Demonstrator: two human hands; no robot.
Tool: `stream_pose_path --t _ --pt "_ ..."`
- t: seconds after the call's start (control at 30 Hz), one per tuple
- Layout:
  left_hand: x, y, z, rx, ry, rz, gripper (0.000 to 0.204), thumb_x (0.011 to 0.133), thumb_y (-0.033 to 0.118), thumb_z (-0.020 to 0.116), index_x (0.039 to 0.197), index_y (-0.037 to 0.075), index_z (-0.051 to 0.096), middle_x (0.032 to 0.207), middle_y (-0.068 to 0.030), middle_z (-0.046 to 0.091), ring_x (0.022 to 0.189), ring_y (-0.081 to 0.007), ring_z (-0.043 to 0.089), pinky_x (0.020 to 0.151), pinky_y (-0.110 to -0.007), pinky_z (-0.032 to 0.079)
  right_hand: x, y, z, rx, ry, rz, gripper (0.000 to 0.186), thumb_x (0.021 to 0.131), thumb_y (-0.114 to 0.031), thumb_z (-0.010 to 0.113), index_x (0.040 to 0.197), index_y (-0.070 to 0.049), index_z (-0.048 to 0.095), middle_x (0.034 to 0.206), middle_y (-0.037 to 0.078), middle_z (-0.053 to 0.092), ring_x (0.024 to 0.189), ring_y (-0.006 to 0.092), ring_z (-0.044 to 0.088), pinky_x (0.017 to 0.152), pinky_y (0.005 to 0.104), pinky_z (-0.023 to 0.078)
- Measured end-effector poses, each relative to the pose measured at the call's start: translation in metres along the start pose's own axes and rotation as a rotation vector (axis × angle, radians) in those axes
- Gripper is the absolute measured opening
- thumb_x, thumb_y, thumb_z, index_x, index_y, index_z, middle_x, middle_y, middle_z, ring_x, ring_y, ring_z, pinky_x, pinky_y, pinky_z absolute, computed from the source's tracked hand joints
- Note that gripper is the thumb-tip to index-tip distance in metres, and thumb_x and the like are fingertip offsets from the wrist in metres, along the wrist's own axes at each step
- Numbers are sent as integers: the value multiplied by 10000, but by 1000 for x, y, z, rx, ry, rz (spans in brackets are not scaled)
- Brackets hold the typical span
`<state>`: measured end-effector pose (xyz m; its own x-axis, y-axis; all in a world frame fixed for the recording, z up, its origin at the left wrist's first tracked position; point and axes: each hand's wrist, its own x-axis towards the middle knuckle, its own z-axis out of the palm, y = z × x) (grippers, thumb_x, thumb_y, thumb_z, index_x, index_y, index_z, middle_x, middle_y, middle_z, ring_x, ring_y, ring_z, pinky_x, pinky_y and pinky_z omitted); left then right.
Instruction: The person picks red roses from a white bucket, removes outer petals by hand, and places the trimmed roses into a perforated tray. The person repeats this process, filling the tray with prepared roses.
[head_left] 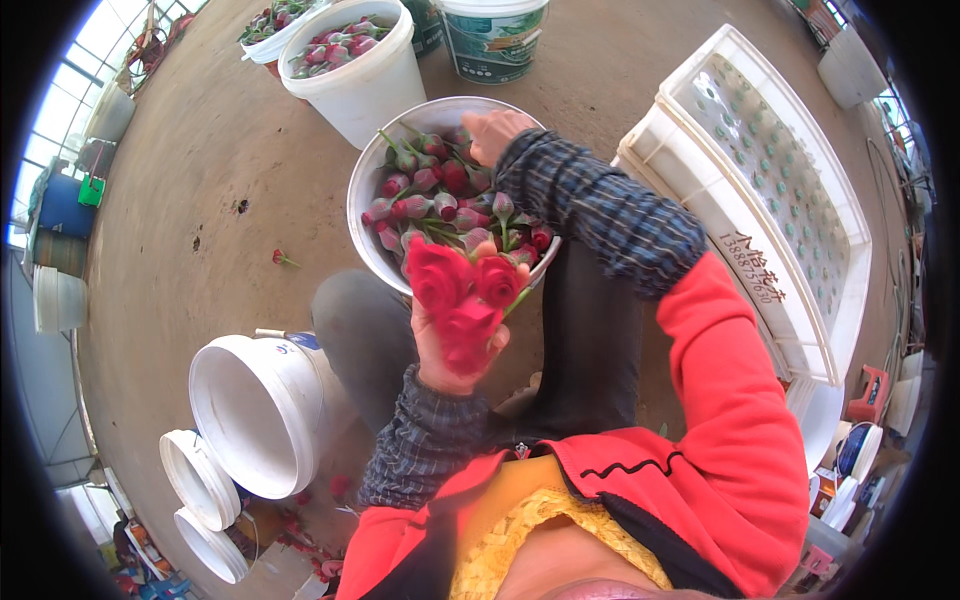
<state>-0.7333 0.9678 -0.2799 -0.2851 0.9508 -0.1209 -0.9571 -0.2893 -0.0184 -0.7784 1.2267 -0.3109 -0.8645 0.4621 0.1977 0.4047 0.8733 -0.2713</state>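
Observation:
In front of me, between my knees, a white bucket [358, 205] holds many dark red rosebuds [443, 206], several wrapped in pale mesh sleeves, with green stems among them. My left hand [432, 350] is closed around several open red roses [468, 295], held over the bucket's near rim; the roses are slightly blurred. At the far right side of the bucket, my right hand [497, 132] reaches in with bent fingers, down against the buds. What its fingertips grip, if anything, is hidden.
Beyond stands another white bucket [375, 95] of netted buds, beside a green-and-white pail [492, 45]. A long white crate [690, 165] with a dotted sheet is at right. Empty white buckets [250, 425] lie tipped at lower left. One small rose [280, 257] lies on the floor.

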Motion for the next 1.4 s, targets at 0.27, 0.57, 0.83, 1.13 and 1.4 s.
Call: stream_pose_path --t 0.27,0.57,0.83,1.13,1.4 --pt "0 6 -5 118 58 -14 361 926 393 479 1147 110 513 1228 -159 513 1123 -462 515 442 -430 572 34 8 31 -295 -261 -103 153 798 -158 592 902 -127 700 895 108 686 834 298 665 761 373 524" --pt "24 -20 -20 -64 -87 -364 559 941 512 378 1401 209 286 1276 -192 492 1159 -525 454 522 -519 571 -155 21 -80 842 -49 -250 92 795 -60 660 870 -8 654 766 136 641 676 216 629 619 311 486" --pt "39 -52 -20 -6 -221 -433 621 950 476 386 1466 229 145 1251 -237 479 1055 -537 520 481 -490 566 -214 50 -80 423 65 -366 72 796 -83 631 860 -56 614 712 67 582 669 260 595 537 342 453" --pt "45 -37 2 378 -3 -505 654 921 554 365 1364 76 313 1164 -249 543 898 -439 626 384 -407 547 -210 49 -76 82 -38 -570 116 745 -157 559 850 -110 576 836 41 554 687 212 595 488 340 490" --pt "57 -39 22 718 -53 -625 536 919 501 405 1231 71 481 1112 -116 571 945 -324 584 637 -411 531 -238 46 -90 17 145 -399 120 720 -162 593 708 -74 512 742 71 546 670 268 614 545 369 506"
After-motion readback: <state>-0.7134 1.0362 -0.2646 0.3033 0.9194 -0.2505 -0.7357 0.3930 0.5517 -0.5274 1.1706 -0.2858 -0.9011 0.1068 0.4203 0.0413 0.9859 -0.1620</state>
